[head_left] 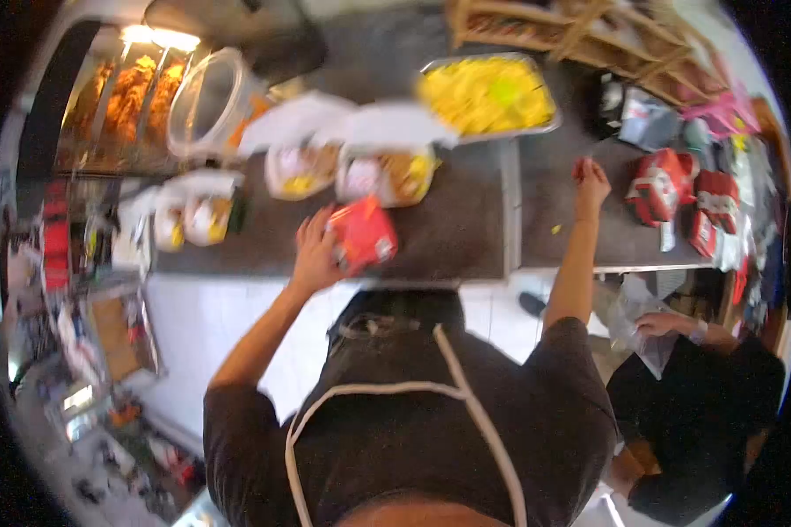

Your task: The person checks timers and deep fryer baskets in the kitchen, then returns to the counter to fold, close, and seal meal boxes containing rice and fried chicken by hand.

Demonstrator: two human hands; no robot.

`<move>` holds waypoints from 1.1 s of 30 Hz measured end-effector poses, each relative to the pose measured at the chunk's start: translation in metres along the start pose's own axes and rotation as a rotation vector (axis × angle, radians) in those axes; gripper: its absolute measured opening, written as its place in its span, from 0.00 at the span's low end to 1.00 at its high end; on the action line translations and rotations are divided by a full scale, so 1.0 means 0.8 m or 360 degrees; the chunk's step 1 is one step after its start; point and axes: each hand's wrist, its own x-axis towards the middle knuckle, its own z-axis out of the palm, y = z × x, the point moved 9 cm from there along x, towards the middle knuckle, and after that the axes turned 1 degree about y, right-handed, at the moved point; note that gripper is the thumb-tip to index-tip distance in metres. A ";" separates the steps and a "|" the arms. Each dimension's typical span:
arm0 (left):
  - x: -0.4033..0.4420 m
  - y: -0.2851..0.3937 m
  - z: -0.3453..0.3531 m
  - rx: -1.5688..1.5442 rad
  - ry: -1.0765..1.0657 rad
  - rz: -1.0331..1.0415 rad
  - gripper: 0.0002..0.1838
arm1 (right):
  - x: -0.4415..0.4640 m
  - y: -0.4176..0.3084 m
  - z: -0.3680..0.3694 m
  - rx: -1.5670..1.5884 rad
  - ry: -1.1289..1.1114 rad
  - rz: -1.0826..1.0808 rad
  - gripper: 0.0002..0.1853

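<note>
My left hand [316,252] grips the left side of a red cardboard box [366,234] by the counter's front edge. Just behind that box stand two open food boxes, a right one [387,179] and a left one [300,170], with yellow and brown food and a pale round item in each. Their white lids are folded back. Over the right part of the counter, my right hand [592,183] is closed, fingertips together. Something reddish shows at those fingertips, too blurred to name.
A metal tray of yellow food [488,95] lies at the back. Two more filled boxes [206,220] stand left, below a lit rotisserie [132,101] and a clear tub [205,101]. Folded red boxes [664,187] are at right. A co-worker [699,413] holds a clear plastic bag [646,325].
</note>
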 end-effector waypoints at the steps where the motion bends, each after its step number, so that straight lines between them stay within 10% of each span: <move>1: 0.000 0.001 -0.003 -0.0012 -0.0024 -0.0042 0.48 | -0.081 -0.022 0.039 -0.0091 -0.0060 0.0023 0.07; 9: -0.029 0.003 -0.003 -0.0158 0.0103 0.0113 0.36 | -0.581 0.033 0.240 -0.0070 -0.0825 0.0407 0.08; 22: -0.040 -0.005 -0.010 -0.0141 0.0185 0.0165 0.35 | -0.582 0.146 0.237 -0.0286 -0.0583 -0.0198 0.14; 33: -0.038 -0.007 -0.015 -0.0220 0.0133 0.0119 0.36 | -0.599 0.005 0.235 -0.0242 -0.0828 -0.0112 0.09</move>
